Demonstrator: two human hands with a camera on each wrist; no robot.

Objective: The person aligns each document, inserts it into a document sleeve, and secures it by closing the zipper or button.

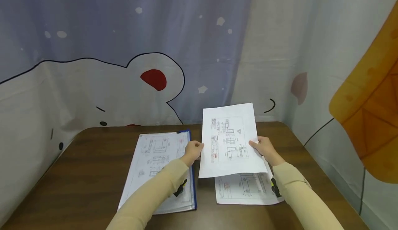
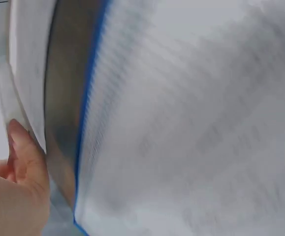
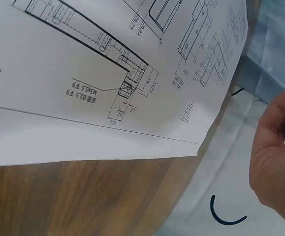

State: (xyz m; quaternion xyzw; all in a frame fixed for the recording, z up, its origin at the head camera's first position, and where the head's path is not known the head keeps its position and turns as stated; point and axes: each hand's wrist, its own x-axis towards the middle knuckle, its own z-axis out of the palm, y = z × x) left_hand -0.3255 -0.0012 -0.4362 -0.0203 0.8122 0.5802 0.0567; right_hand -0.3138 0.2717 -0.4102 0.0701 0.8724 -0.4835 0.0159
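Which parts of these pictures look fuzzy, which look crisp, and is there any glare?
Left wrist view: the blue-edged folder's page is smeared, its print unreadable, while the left hand looks clearer; right wrist view: near lines on the lower drawing are crisp, farther print softer; head view: the held sheet shows clear outlines but illegible lettering, and the brown table has a soft sheen.

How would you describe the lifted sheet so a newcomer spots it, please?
Over the brown table, look right of the blue-edged folder. The lifted sheet is between the left hand and right hand; unlike the paper below, it is held up.
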